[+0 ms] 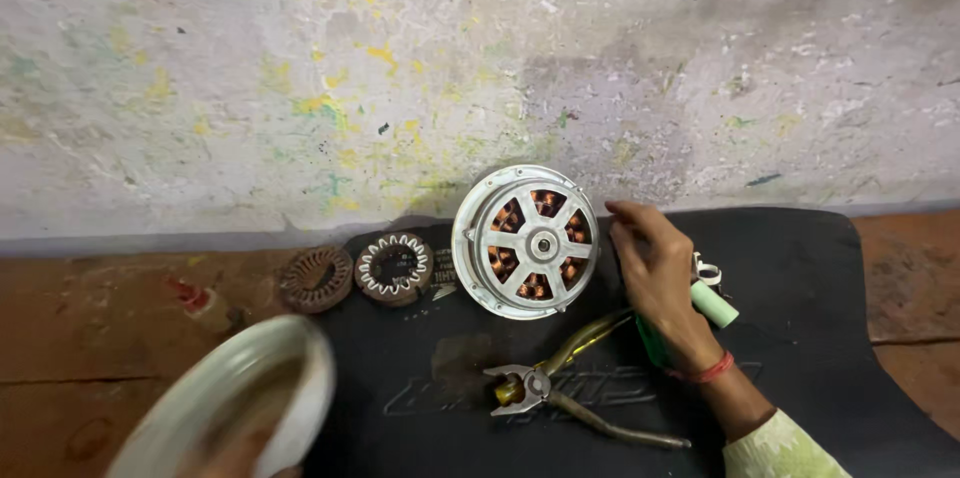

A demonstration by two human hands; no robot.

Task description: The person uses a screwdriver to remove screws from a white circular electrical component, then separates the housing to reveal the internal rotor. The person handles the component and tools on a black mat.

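Likely repair workshop — motor (526, 241), stators (393, 268), pliers (560, 383).

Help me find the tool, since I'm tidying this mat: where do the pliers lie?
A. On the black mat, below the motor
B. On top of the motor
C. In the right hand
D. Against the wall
A: the pliers lie flat on the black mat, below the motor, untouched by the right hand.

At twelve o'clock, the wall (420, 68) is grey-white, flecked yellow and green. My right hand (655, 273) wears a red thread at the wrist, by a pale green roll (714, 304). The motor housing (526, 241) is silver with copper windings showing. At six, pliers (560, 388) look dull brass on the black mat (800, 338). At eight, a white cover (235, 403).
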